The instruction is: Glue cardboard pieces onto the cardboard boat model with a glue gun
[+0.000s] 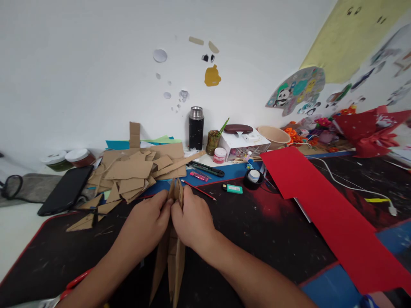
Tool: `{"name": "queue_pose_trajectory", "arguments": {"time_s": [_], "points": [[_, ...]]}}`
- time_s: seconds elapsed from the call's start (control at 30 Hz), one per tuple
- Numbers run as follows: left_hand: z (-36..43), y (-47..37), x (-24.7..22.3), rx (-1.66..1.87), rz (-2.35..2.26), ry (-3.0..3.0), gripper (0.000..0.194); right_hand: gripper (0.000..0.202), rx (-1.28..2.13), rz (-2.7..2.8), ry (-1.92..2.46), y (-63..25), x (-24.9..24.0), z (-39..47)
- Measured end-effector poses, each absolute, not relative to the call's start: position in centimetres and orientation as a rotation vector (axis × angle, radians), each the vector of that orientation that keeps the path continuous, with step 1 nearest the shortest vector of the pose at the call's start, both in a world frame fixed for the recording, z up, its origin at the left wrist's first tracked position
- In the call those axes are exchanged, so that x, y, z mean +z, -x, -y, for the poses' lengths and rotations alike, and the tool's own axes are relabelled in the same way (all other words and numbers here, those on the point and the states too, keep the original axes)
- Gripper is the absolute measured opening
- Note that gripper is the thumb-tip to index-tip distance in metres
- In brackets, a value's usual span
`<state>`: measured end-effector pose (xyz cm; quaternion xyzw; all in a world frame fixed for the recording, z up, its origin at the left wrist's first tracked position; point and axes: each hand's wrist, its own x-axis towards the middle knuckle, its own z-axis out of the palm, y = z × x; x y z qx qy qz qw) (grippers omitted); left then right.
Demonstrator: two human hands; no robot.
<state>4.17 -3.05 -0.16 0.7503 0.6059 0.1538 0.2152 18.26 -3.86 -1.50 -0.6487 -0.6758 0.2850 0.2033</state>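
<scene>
Several long cardboard pieces (173, 261) stand close together on the dark mat, their narrow upper ends between my hands. My left hand (149, 222) grips them from the left, fingers curled and thumb near the top. From the right, my right hand (192, 218) pinches the same cardboard, its thumb beside the left one. Two thin tips poke up above my knuckles, a small gap between them. Much of the gripped part is hidden by my fingers.
A pile of cardboard scraps (128, 169) and a black phone (66, 190) lie at left. Red-handled scissors (64, 293) are at lower left. Beyond my hands are a red pencil (199, 190), a cutter (206, 168) and a black flask (196, 130). Red paper (324, 209) spreads at right.
</scene>
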Motion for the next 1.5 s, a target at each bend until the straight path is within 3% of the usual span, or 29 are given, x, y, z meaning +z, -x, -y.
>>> {"name": "queue_pose_trajectory", "arguments": {"time_s": [1.5], "points": [[3.08,-4.27,0.03,0.414,-1.693,-2.095,0.023,0.017,0.773,1.879,1.816,-18.24,-1.79,3.87]]}}
